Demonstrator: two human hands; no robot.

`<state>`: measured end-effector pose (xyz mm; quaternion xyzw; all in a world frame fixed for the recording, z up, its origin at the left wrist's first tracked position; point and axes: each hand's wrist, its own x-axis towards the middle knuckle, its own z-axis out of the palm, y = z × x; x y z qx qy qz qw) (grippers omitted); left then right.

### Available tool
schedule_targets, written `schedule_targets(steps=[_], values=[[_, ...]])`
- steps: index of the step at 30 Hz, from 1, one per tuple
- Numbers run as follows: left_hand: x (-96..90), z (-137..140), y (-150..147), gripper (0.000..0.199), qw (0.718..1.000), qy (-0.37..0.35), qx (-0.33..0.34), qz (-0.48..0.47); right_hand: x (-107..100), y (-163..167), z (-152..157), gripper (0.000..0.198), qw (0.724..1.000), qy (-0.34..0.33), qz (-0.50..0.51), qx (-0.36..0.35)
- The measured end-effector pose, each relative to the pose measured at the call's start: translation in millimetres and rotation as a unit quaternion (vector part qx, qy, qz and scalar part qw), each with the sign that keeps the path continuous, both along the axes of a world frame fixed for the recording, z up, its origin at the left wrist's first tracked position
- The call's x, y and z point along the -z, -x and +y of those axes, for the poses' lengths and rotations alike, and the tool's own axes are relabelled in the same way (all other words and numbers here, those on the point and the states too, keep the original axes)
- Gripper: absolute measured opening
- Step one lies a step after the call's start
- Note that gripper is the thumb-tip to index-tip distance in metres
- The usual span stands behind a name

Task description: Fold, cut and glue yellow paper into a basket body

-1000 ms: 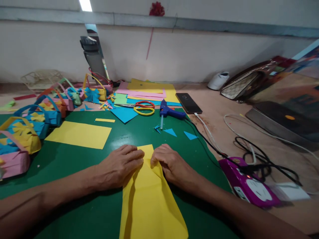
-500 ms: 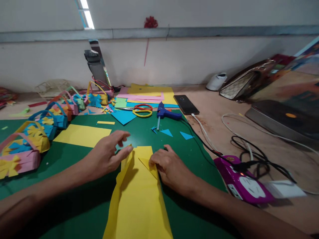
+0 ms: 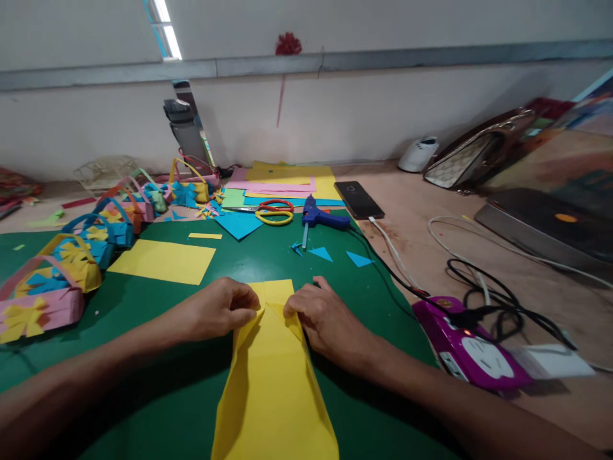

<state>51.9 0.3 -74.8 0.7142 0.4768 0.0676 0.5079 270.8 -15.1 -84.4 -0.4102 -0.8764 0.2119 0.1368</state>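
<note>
A long sheet of yellow paper (image 3: 272, 383) lies on the green mat in front of me, its two long sides bent upward. My left hand (image 3: 225, 310) pinches the left far corner between thumb and fingers, folding it inward. On the other side my right hand (image 3: 328, 322) is closed on the right far corner, which is also turned in; its fingertips are partly hidden by the hand. The two folded corners nearly meet at the middle. Beyond them a short flat yellow strip of the sheet's end shows.
Finished paper baskets (image 3: 45, 310) line the left side, beside a yellow rectangle (image 3: 163, 260). Scissors (image 3: 274, 212), a blue glue gun (image 3: 323, 218) and a phone (image 3: 358, 200) lie farther back. A purple power strip (image 3: 472, 345) with cords sits right. Blue paper scraps (image 3: 320, 254) lie ahead.
My left hand has come down and right, from fingers apart to pinching the left corner, which is now folded inward. My right hand keeps its hold on the right corner.
</note>
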Motion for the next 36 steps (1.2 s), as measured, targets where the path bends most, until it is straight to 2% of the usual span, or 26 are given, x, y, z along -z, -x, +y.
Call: schedule_targets(steps=[7, 15, 31, 36], values=[[5.8, 5, -2, 0.022, 1.0, -0.011, -0.011, 0.019, 1, -2, 1, 0.023, 1.0, -0.017, 0.01, -0.015], [3.6, 9, -5, 0.018, 0.999, -0.02, 0.003, 0.043, 3, 0, 0, 0.02, 0.998, -0.013, 0.025, -0.06], [0.6, 17, -5, 0.012, 0.997, -0.033, 0.017, 0.07, 5, 0, 2, 0.017, 0.997, -0.023, 0.029, -0.063], [1.7, 15, -4, 0.019, 0.999, -0.013, 0.024, 0.043, 2, -2, 4, 0.024, 0.997, -0.002, 0.039, -0.065]])
